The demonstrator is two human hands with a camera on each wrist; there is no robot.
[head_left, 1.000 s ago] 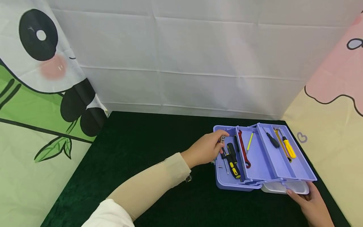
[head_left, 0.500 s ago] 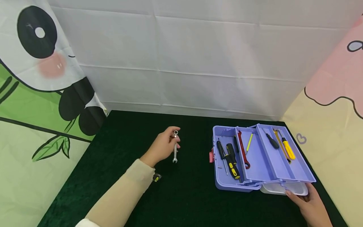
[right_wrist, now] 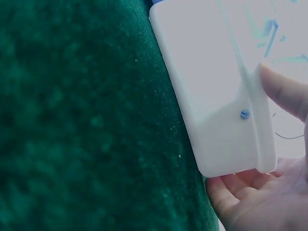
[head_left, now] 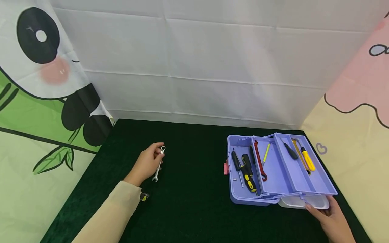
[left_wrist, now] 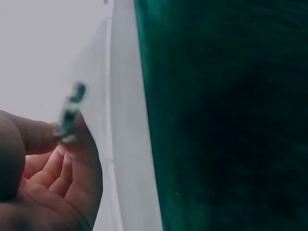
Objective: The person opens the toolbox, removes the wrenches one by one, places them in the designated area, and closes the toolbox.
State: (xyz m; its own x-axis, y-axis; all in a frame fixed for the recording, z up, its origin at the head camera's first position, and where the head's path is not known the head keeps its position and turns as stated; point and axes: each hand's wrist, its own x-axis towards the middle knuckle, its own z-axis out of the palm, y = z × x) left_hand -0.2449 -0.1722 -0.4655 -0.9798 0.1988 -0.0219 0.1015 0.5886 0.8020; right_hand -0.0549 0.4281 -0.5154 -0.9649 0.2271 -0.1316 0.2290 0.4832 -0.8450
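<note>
My left hand (head_left: 146,164) pinches a small silver combination wrench (head_left: 157,170) between thumb and fingers over the left part of the table. In the left wrist view the wrench (left_wrist: 72,111) is blurred and its far end is out of sight. On the right stands a purple toolbox (head_left: 250,199), with its tiers spread apart. At its near right corner my right hand (head_left: 333,219) holds the edge of the white lid (head_left: 299,202), thumb on top and fingers underneath. The right wrist view shows this lid (right_wrist: 211,82) close up.
In the toolbox lie a black-and-yellow screwdriver (head_left: 249,180), a red wrench (head_left: 260,162), a yellow stick (head_left: 266,153), a dark-handled tool (head_left: 290,151) and a yellow-handled tool (head_left: 308,160). Dark green cloth (head_left: 194,202) covers the table; a white sheet (head_left: 194,67) hangs behind.
My left hand has lifted the wrench away from the toolbox and carried it left across the table. The wrench now tilts more. My right hand stays on the lid.
</note>
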